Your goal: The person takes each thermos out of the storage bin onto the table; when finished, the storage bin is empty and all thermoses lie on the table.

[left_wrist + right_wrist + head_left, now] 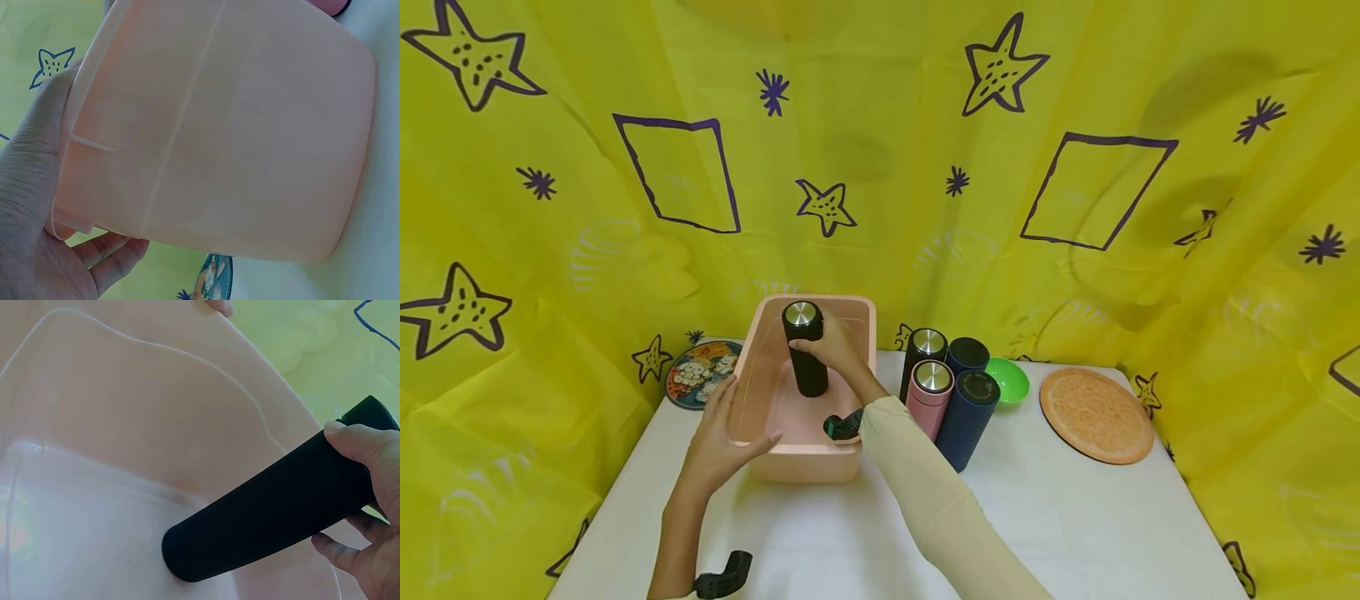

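A black flask (806,358) with a silver lid top is inside the peach plastic tub (805,462). My right hand (835,343) grips the flask near its top, thumb on one side and fingers on the other, as the right wrist view shows. The flask (262,506) leans slightly; whether its base touches the tub's floor I cannot tell. My left hand (724,446) holds the tub's near left corner. In the left wrist view its thumb lies over the rim and its fingers rest along the outer side of the tub (250,137).
Right of the tub stand a black flask (912,358), a pink flask (927,408) and two navy flasks (967,421). Behind them sits a green bowl (1011,382). An orange round board (1097,415) lies farther right, a patterned plate (688,379) at left. A yellow curtain (880,150) hangs behind.
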`<state>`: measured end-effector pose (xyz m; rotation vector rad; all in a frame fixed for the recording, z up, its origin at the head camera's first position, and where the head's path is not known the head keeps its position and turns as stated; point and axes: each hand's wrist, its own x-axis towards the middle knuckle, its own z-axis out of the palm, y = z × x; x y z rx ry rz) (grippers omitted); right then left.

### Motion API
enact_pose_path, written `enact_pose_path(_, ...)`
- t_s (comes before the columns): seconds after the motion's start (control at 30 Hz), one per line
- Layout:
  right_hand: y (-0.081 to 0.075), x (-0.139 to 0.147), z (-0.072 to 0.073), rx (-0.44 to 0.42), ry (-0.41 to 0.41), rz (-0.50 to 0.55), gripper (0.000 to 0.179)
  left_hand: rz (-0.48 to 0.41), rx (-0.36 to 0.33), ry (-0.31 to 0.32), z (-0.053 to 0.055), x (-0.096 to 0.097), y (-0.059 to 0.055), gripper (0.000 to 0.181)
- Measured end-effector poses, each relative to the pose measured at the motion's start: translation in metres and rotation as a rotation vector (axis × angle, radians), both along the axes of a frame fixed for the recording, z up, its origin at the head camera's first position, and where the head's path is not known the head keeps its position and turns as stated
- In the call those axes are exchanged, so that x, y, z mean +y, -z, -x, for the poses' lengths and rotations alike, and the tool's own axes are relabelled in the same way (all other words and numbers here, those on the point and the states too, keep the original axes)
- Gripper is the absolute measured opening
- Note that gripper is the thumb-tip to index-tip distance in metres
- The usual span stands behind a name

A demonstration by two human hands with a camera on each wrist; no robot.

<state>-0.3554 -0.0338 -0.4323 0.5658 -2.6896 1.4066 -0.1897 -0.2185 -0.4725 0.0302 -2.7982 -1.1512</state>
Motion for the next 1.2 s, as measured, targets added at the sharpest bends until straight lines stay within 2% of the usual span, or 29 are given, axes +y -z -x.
enact_pose_path(0.3, 0.002, 0.003, -0.002, 0.024, -0.002, -0.030, 0.075, 0.004, -0.014, -0.004, -0.001, 0.001, 0.002, 0.111)
enact_pose_path(0.57, -0.005, 0.003, -0.003, 0.045, 0.020, -0.020, 0.073, 0.009, -0.010, 0.002, 0.001, 0.001, 0.000, 0.113)
enact_pose_path(0.87, -0.025, 0.002, -0.004, 0.064, 0.020, 0.061, 0.070, 0.004, -0.014, -0.001, 0.003, -0.001, -0.004, 0.112)
enact_pose_path(1.2, -0.056, 0.005, -0.017, 0.090, 0.094, 0.103, 0.071, -0.001, -0.046, -0.001, 0.001, 0.000, -0.001, 0.114)
